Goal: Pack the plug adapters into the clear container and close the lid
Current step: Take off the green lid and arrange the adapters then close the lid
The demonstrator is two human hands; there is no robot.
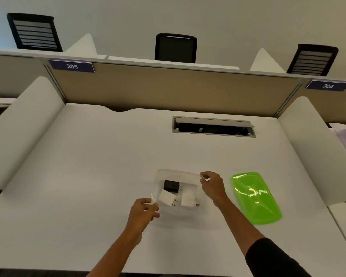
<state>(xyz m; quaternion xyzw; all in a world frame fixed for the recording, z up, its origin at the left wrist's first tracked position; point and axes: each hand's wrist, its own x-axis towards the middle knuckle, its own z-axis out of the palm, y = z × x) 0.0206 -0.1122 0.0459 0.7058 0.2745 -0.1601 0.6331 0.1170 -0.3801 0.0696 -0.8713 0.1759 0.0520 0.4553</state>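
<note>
Both grips on clear container [176, 173]

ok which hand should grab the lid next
Probably the right hand. It grips the clear container's right rim, and the green lid lies on the desk just to its right. The left hand holds the opposite corner, farther away.

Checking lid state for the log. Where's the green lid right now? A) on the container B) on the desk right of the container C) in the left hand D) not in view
B: the green lid lies flat on the desk, right of the container, which both hands grip, the left hand and the right hand.
</note>
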